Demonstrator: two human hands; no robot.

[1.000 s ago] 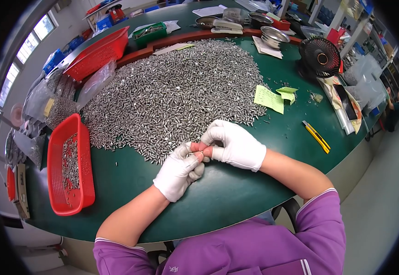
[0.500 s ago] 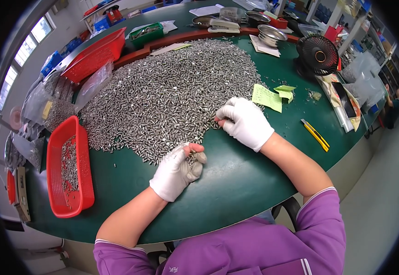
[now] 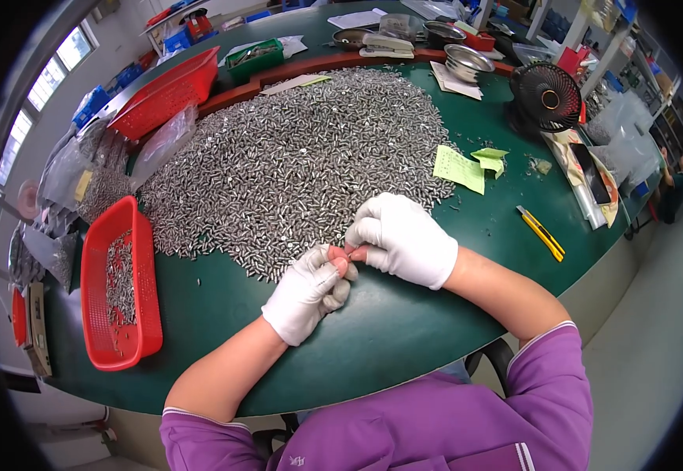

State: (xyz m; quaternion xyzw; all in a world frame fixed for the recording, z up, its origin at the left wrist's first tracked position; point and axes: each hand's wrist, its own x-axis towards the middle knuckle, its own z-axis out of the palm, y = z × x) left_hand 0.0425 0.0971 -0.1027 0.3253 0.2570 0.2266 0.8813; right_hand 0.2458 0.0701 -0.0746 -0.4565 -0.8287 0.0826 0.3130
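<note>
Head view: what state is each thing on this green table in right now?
left hand: gloved, fingertips meeting the right hand's.
right hand: gloved, fingertips pinched against the left's.
metal pieces: heaped loose across the table.
red basket: lying flat, partly filled with metal pieces.
desk fan: upright, spinning or not cannot be told.
utility knife: lying flat, untouched.
green paper slips: lying by the heap.

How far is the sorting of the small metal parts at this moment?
Done: a thin layer of parts lies in the red basket. In hand: the left hand and right hand, both in white gloves, meet fingertip to fingertip at the near edge of the pile. Left: that large pile covers much of the green table.
</note>
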